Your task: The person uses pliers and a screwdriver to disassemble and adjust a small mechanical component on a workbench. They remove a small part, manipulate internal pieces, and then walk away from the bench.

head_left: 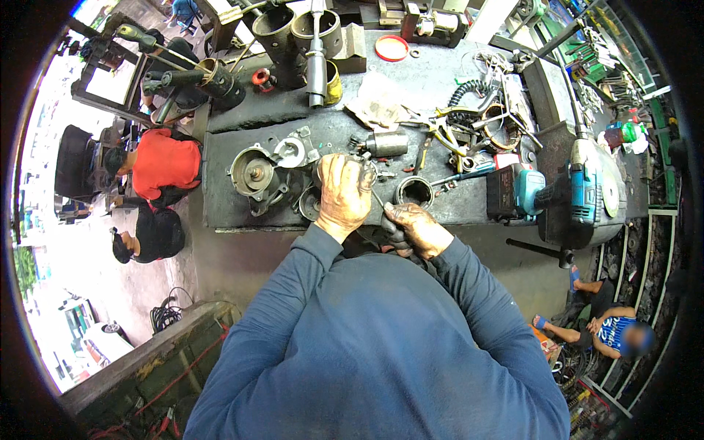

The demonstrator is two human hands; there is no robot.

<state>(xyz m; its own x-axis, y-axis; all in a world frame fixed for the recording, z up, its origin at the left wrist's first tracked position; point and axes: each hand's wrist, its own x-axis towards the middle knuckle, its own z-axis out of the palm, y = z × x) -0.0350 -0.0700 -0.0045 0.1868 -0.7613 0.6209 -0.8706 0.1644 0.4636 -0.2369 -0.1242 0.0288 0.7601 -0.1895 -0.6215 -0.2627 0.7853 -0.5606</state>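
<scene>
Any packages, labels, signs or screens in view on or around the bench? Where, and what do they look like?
Red and white label: bench right, beside the teal drill, small rectangle.
Green bottle: far right shelf, round, pale label band.
Red lid: bench back, round, flat.
No screens or signs that I can tell.

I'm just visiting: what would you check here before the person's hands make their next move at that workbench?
1. Left hand steadies the small metal part on the dark workbench: ok, it rests on top.
2. Right hand grips the thin metal tool: ok, fist closed round its handle.
3. Tool tip seated on the part: cannot tell, the left hand hides it.
4. Grey round motor housing apart from the hands: ok, it lies to the left.
5. Blue-green power drill out of the way: ok, at the bench's right end.
</scene>
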